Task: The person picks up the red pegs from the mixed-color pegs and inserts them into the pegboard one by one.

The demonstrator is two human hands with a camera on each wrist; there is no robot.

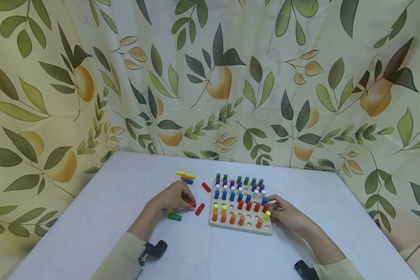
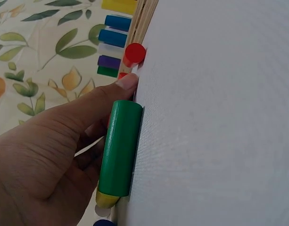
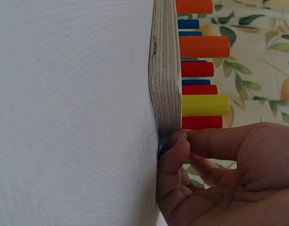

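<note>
A red peg (image 1: 192, 204) is being pinched by the left hand (image 1: 176, 195), left of the pegboard (image 1: 254, 228), whose right edge is being gripped by the right hand (image 1: 289, 214). Cleanest tbh if the pegboard's being steadied and one peg end is being left uncovered.

In the head view, soft, diffuse light covers the pegboard (image 1: 250, 228) and the white tablecloth (image 1: 238, 256) around it, leaving only faint shadows; the leafy curtain (image 1: 210, 97) behind the board is clearly lit. Both wrist views look dimmer and greyer. A pale sheen lines the green peg (image 2: 120, 150) left of the board; the curtain beyond the board appears slightly soft.
</note>
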